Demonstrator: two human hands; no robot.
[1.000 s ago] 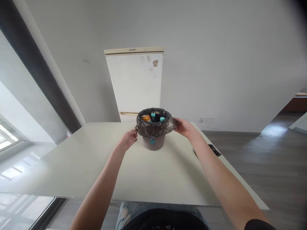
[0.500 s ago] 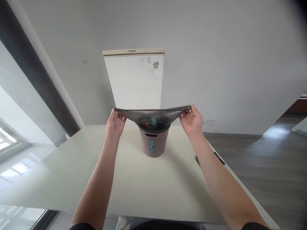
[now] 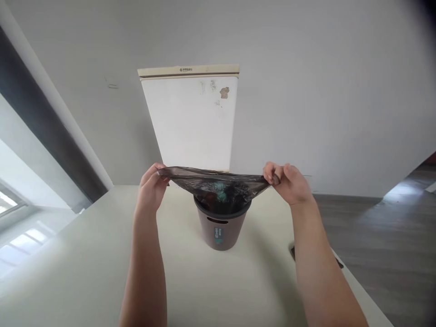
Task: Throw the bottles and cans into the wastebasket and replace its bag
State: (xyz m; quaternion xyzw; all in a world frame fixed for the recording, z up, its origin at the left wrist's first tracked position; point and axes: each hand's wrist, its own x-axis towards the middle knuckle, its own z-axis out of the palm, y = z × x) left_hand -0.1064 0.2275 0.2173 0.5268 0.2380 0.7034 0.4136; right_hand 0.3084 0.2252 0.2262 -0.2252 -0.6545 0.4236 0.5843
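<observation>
A small brown waste bin stands on a white table. A dark, see-through bin bag sits in the bin, its mouth pulled up and stretched flat above the rim. My left hand pinches the bag's left end. My right hand pinches the right end, fingers curled round the plastic. A teal bottle cap shows faintly through the bag; the rest of the contents are hidden.
A white fridge stands against the grey wall just behind the table. A dark flat object lies near the table's right edge, partly behind my right arm. A window is at the left and wooden floor at the right.
Both hands took the bag's rim off the bin, lifted it and stretched it out sideways. Since then the hands have come slightly closer together and the view has moved closer.
</observation>
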